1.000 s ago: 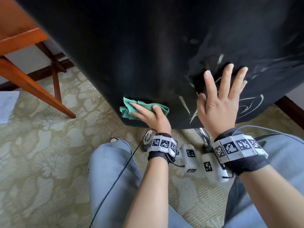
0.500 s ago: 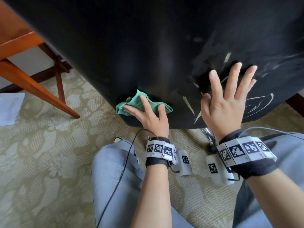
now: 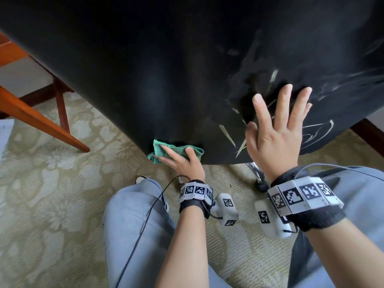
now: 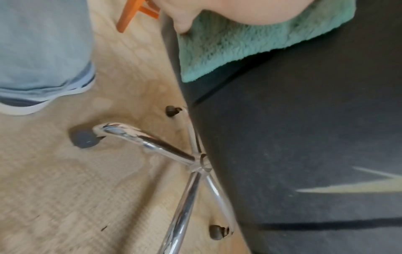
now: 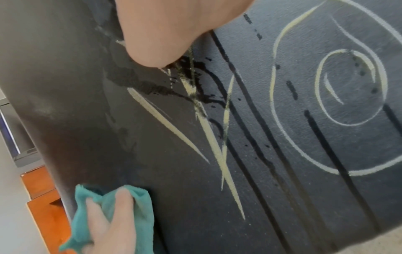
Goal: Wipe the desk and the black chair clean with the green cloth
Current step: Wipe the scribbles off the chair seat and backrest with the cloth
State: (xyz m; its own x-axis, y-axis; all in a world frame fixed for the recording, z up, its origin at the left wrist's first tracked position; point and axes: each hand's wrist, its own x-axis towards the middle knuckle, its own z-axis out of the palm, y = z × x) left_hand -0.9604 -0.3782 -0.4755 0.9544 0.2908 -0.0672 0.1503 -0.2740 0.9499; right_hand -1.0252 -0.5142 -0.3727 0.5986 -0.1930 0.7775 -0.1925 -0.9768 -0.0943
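Wiping the lower left part of the black chair is the step in hand: the green cloth is pressed flat against the chair's back shell by the left hand, at about 7 o'clock on the shell as seen from the head view, right at its bottom edge. The left fingers are laid nearly straight over the bunched cloth, so the cloth is pushed rather than gripped. The right hand is spread wide with straight fingers against the shell at about 4 o'clock, holding nothing and apparently bracing the chair. To do the step well, that brace is best kept, since the chair stands on a chrome star base with castors on the patterned carpet and is likely to roll or swivel under pressure. The pale yellow scribbles, the spiral mark and the dark wet runs lie at 3 o'clock from the cloth, just beside the right hand, and appear untouched; the cloth should probably be carried across to them in overlapping strokes, with firm pressure, and refolded to a clean face so that the marks are not smeared. The wooden desk legs are seen at 9 o'clock, well apart from the cloth; the desk top is not in view. No containers are visible in any view.
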